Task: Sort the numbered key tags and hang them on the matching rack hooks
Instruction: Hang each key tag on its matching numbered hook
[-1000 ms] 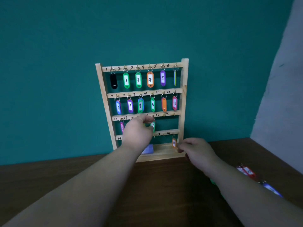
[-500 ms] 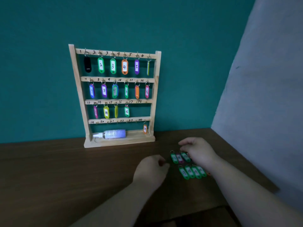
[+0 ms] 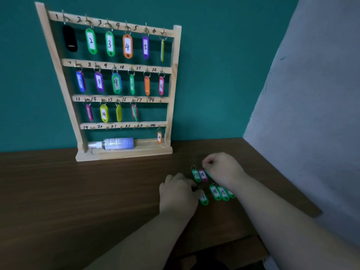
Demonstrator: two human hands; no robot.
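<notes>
The wooden key rack (image 3: 176,78) leans on the teal wall, with numbered tags hanging on its top three rows up to hook 16. An orange tag 24 (image 3: 159,137) hangs on the bottom row. Loose tags lie on the table at right: green 17 (image 3: 195,175), pink 18 (image 3: 203,174), green 18 (image 3: 214,191) and green 19 (image 3: 223,192). My left hand (image 3: 178,195) has its fingers curled at the ring end of another green tag (image 3: 204,199). My right hand (image 3: 222,168) curls over the upper tags and hides part of one green tag; its grip is hidden.
A small spray bottle (image 3: 116,143) lies on the rack's base shelf. The brown table (image 3: 78,191) ends at a front edge close behind the loose tags. A grey wall (image 3: 311,94) stands at the right.
My left hand left the rack's third row and my right hand left the rack base. Both came down to the loose tags. One green tag now lies apart from the lower row.
</notes>
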